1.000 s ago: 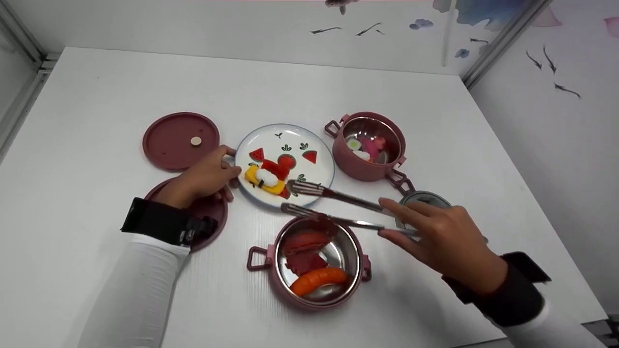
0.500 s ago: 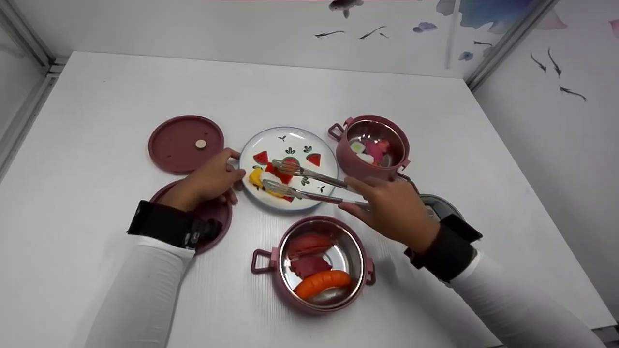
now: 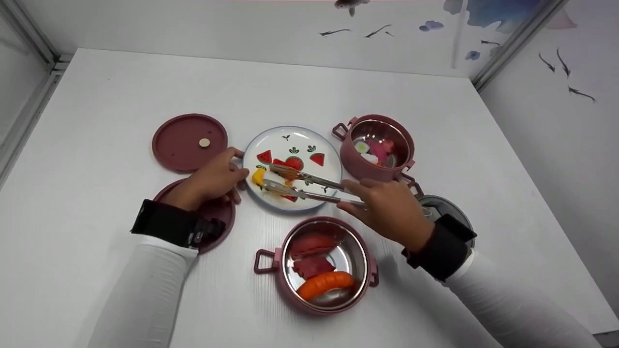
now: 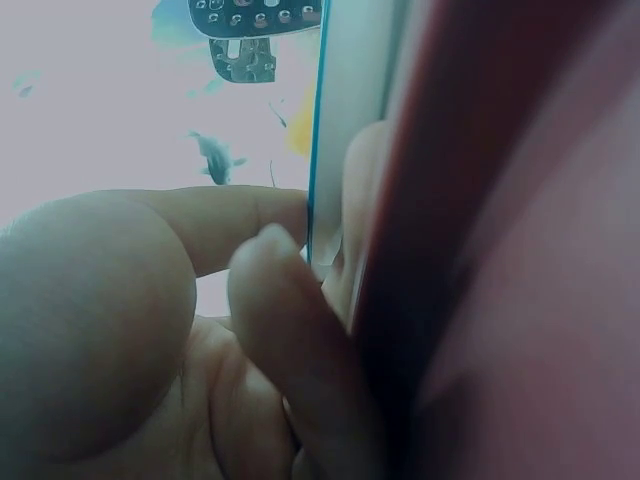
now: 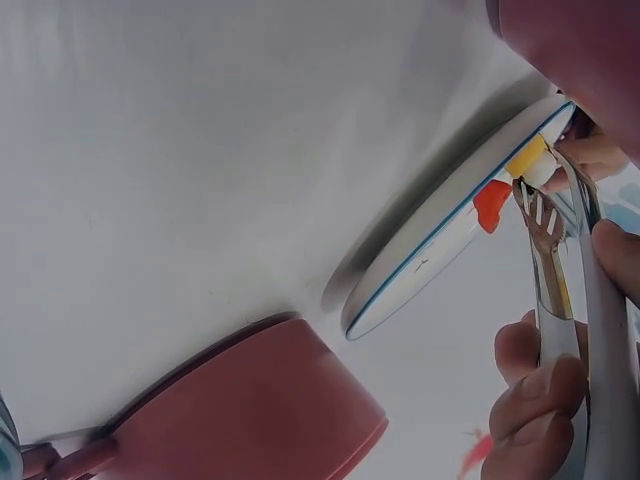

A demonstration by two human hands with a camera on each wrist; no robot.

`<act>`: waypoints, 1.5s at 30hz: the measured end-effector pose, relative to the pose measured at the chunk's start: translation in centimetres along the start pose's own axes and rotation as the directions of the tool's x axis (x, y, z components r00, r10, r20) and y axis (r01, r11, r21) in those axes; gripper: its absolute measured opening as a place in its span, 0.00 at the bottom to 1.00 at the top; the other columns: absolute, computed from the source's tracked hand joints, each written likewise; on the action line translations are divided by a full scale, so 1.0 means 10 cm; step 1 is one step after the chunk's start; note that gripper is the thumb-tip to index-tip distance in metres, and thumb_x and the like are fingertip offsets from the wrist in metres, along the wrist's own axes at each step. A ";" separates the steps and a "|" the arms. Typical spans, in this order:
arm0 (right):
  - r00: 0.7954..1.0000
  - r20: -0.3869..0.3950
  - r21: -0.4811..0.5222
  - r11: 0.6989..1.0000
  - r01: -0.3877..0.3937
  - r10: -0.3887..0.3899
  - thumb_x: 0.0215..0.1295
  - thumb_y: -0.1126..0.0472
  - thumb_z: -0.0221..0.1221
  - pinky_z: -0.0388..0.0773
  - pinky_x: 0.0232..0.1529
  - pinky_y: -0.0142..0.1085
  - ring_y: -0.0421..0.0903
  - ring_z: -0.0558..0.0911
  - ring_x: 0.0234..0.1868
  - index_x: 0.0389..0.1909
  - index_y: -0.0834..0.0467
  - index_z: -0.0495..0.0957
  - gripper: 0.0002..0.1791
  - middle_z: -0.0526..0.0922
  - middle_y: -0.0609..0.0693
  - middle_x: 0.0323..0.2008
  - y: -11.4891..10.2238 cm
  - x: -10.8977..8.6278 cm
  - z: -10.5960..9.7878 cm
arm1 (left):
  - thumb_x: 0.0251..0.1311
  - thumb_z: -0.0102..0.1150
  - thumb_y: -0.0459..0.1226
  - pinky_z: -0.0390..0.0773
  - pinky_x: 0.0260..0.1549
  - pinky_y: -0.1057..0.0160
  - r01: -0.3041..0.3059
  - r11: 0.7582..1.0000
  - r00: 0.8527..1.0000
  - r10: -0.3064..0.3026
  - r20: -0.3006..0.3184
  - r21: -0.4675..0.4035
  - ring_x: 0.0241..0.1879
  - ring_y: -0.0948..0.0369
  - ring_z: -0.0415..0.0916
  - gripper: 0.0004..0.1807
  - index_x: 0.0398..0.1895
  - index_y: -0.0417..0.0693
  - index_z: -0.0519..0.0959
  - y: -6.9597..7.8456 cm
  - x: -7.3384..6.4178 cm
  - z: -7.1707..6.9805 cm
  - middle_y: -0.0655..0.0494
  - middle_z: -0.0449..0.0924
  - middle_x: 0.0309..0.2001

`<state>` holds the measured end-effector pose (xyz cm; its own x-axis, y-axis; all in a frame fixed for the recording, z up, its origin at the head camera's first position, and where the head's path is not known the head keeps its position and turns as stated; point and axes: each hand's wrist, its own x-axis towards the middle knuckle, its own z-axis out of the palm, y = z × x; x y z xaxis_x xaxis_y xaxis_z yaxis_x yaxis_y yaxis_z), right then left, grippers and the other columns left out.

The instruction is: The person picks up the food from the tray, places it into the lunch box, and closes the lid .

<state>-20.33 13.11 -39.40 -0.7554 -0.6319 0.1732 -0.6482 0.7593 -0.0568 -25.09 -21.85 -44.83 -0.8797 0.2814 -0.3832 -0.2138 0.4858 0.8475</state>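
My left hand (image 3: 213, 176) holds the left edge of a white plate (image 3: 268, 140) printed with watermelon slices, its thumb and fingers at the rim. In my right hand (image 3: 391, 208) is a pair of metal tongs (image 3: 319, 181), gripped along its arms. The slotted tips lie over the plate, one on either side of a yellow-and-white toy food piece (image 5: 527, 158). A red toy piece (image 5: 490, 204) sits beside it, partly hidden by the tongs in the head view. Whether the tips press on the yellow-and-white piece, I cannot tell.
In front stands a pink two-handled pot (image 3: 285, 292) holding a toy sausage (image 3: 326, 284) and red pieces. Another pink pot (image 3: 360, 166) with small toy food is behind right. Two dark red lids (image 3: 181, 140) lie left. A grey round object (image 3: 457, 208) is partly behind the right wrist.
My right hand has moved left and away from me, bringing the tongs from above the plate's near edge onto the toy food. The tips have come closer together. My left hand stays at the plate.
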 end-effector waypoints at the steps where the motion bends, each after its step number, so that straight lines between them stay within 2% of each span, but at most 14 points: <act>1: 1.000 -0.001 0.000 1.000 0.003 -0.003 0.62 0.45 0.67 0.75 0.24 0.36 0.45 0.81 0.24 0.55 0.52 0.83 0.24 0.89 0.52 0.34 0.00 0.00 0.00 | 0.75 0.45 0.41 0.76 0.18 0.67 0.000 1.000 1.000 0.000 0.001 0.003 0.20 0.60 0.81 0.26 0.71 0.47 0.54 0.00 0.00 0.00 0.47 0.81 0.37; 8: 0.999 -0.030 0.007 1.000 0.013 -0.013 0.63 0.46 0.67 0.74 0.24 0.35 0.44 0.80 0.22 0.55 0.52 0.84 0.23 0.89 0.51 0.33 0.01 0.00 -0.01 | 0.75 0.45 0.41 0.76 0.18 0.67 -0.019 1.000 1.000 0.019 -0.003 0.017 0.20 0.61 0.81 0.26 0.71 0.46 0.54 0.03 0.02 -0.03 0.47 0.80 0.37; 13: 0.998 -0.052 0.021 0.999 0.033 -0.032 0.63 0.47 0.68 0.72 0.22 0.34 0.43 0.78 0.20 0.53 0.53 0.84 0.21 0.87 0.49 0.29 0.03 -0.02 0.04 | 0.75 0.45 0.42 0.77 0.19 0.67 -0.008 1.000 1.000 0.008 0.015 0.027 0.20 0.61 0.81 0.27 0.72 0.46 0.53 0.04 0.00 -0.03 0.46 0.80 0.38; 20: 0.991 -0.131 0.029 0.999 0.023 -0.019 0.61 0.48 0.69 0.73 0.21 0.34 0.44 0.80 0.20 0.54 0.52 0.84 0.22 0.88 0.50 0.28 0.05 -0.11 0.02 | 0.75 0.46 0.42 0.77 0.19 0.66 -0.021 1.000 1.000 0.021 0.015 0.021 0.20 0.62 0.81 0.28 0.72 0.46 0.53 0.08 -0.01 -0.02 0.47 0.80 0.37; 25: 0.979 -0.199 0.004 0.998 0.055 -0.053 0.59 0.49 0.71 0.72 0.20 0.32 0.42 0.80 0.19 0.57 0.51 0.83 0.25 0.87 0.50 0.28 0.05 -0.24 -0.08 | 0.75 0.45 0.42 0.78 0.21 0.66 0.034 0.999 0.999 -0.035 0.019 0.037 0.22 0.60 0.82 0.28 0.73 0.48 0.53 0.05 -0.02 -0.01 0.46 0.80 0.39; 29: 0.960 -0.265 -0.036 0.996 0.080 -0.086 0.55 0.52 0.74 0.68 0.18 0.30 0.40 0.76 0.17 0.57 0.52 0.83 0.28 0.84 0.48 0.24 0.06 -0.43 -0.21 | 0.75 0.45 0.42 0.78 0.21 0.67 0.029 0.999 1.000 -0.029 0.004 0.037 0.22 0.60 0.81 0.27 0.72 0.48 0.54 0.03 -0.02 -0.01 0.46 0.80 0.38; 33: 0.943 -0.313 -0.066 0.993 0.100 -0.116 0.52 0.53 0.76 0.73 0.19 0.31 0.39 0.78 0.19 0.57 0.52 0.83 0.29 0.84 0.48 0.24 0.06 -0.68 -0.35 | 0.75 0.45 0.41 0.76 0.19 0.67 0.007 1.000 1.000 -0.007 0.008 0.023 0.20 0.61 0.81 0.27 0.72 0.46 0.54 0.03 -0.03 -0.02 0.47 0.80 0.37; 37: 0.930 -0.347 -0.066 0.992 0.105 -0.121 0.65 0.44 0.65 0.72 0.16 0.29 0.38 0.80 0.19 0.56 0.53 0.83 0.23 0.86 0.49 0.26 0.08 -0.96 -0.46 | 0.75 0.45 0.41 0.76 0.19 0.67 -0.003 1.000 1.000 0.003 0.005 0.015 0.20 0.61 0.81 0.27 0.72 0.45 0.54 0.04 -0.03 -0.03 0.47 0.80 0.37; 40: 0.920 -0.371 -0.077 0.992 0.102 -0.124 0.71 0.38 0.54 0.69 0.14 0.27 0.37 0.79 0.16 0.53 0.54 0.85 0.26 0.86 0.49 0.25 0.08 -1.18 -0.51 | 0.75 0.45 0.41 0.77 0.20 0.67 -0.007 1.000 1.000 0.007 0.003 0.022 0.21 0.61 0.82 0.27 0.72 0.46 0.53 0.05 -0.02 -0.03 0.46 0.79 0.38; 42: 0.915 -0.379 -0.087 0.990 0.113 -0.138 0.72 0.38 0.53 0.68 0.14 0.25 0.37 0.77 0.15 0.51 0.55 0.86 0.27 0.85 0.48 0.24 0.08 -1.31 -0.51 | 0.75 0.45 0.41 0.78 0.21 0.67 -0.004 1.000 1.000 0.004 0.005 0.026 0.21 0.61 0.82 0.27 0.72 0.46 0.53 0.05 -0.02 -0.03 0.46 0.79 0.38; 45: 0.918 -0.363 -0.096 0.987 0.132 -0.158 0.72 0.38 0.53 0.68 0.15 0.25 0.35 0.75 0.15 0.49 0.55 0.86 0.26 0.84 0.46 0.23 0.07 -1.46 -0.52 | 0.75 0.45 0.41 0.77 0.20 0.67 -0.002 1.000 1.000 0.002 0.014 0.023 0.20 0.62 0.82 0.28 0.73 0.45 0.53 0.04 -0.03 -0.02 0.47 0.79 0.37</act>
<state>-9.21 23.68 -36.87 -0.5563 -0.6440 0.5251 -0.7302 0.6805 0.0610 -25.01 -21.91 -44.31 -0.8742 0.2938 -0.3867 -0.2021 0.5039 0.8398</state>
